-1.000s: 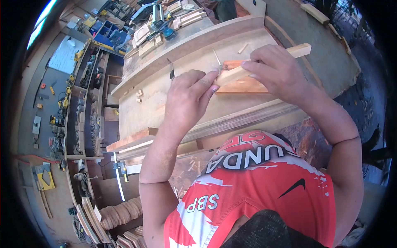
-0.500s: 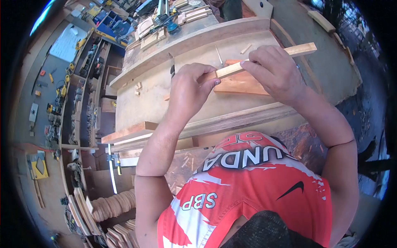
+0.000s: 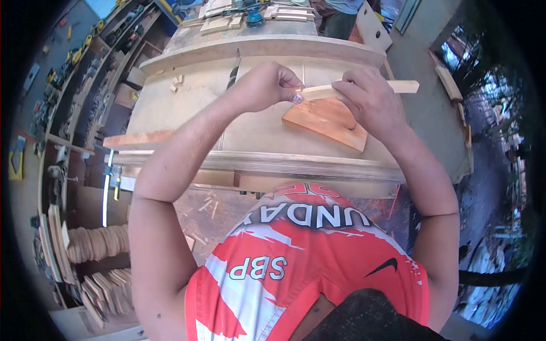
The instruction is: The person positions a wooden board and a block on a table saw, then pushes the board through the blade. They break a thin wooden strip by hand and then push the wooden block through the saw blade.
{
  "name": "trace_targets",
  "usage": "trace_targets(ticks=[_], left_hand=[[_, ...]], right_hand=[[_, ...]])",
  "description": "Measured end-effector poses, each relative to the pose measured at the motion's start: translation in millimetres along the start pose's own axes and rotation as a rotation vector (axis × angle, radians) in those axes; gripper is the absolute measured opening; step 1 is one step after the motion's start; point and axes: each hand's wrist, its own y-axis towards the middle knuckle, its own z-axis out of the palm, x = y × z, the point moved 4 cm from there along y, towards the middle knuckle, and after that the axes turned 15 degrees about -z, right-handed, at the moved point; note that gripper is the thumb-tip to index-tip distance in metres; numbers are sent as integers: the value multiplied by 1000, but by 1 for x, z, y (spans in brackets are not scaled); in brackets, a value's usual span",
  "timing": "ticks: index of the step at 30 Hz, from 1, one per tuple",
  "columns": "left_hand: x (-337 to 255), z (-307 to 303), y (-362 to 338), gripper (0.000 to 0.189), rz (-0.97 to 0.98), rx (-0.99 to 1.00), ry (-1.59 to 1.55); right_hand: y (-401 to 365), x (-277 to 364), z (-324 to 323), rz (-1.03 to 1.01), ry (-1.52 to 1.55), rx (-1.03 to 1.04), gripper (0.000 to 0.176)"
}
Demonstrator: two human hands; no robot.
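Note:
A pale, narrow wooden strip [image 3: 405,86] is held up nearly level above the wooden work board. My right hand [image 3: 372,102] wraps around it right of its middle, and its right end sticks out past the hand. At the left end, my left hand [image 3: 266,88] is closed, with thumb and fingertips pinching the tip. Just below the strip, a reddish-brown wood block [image 3: 327,122] with a slanted side lies on the board. To the left of my left hand, a dark saw blade [image 3: 233,75] stands in a slot, partly hidden by the forearm.
A raised wooden fence [image 3: 261,46] runs along the board's far side. Small offcuts [image 3: 177,83] lie at the left. Another reddish board [image 3: 136,139] rests by the near left edge. Shelves with tools line the left wall. A person [image 3: 341,20] stands behind the far table.
The view has shifted, showing more of the right side. The strip has turned closer to level, and my left hand has turned at its left end. Both hands stay on the strip.

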Motion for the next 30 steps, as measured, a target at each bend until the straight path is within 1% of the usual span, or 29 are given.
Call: trace_targets(ticks=[1,2,4,5,7,8,10,14,16,17,19,22,26,30], left_hand=[[-1,-1,0,28,15,51,13],[1,-4,2,28,14,36,1],[1,-8,5,29,96,17,48],[1,-9,4,29,96,6,42],[-3,-10,3,28,105,31,33],[-5,-11,3,28,105,26,30],[-7,-9,3,27,87,86,81],[-16,-12,-4,31,66,86,80],[-18,-13,-7,27,15,49,-31],[-16,-13,-6,27,15,49,-31],[-9,-11,0,20,-25,127,-204],[-3,-7,0,15,-9,138,-242],[-1,-3,-2,16,-27,142,-300],[-2,-4,-7,12,-15,135,-313]], right_hand=[[1,-1,0,32,23,22,21],[2,-2,1,14,26,28,21],[1,-6,4,73,60,19,25],[1,-5,4,61,60,21,25],[0,-7,5,140,96,53,28],[0,-6,6,134,95,54,28],[0,-4,7,134,113,37,28],[-1,-6,5,143,116,37,28],[-3,-7,3,150,131,49,28],[-3,-7,2,151,131,50,28],[-2,-5,-2,148,111,40,29],[-4,-5,-5,145,112,47,29],[-6,-4,-8,132,132,34,29],[-7,-2,-6,135,135,35,30]])
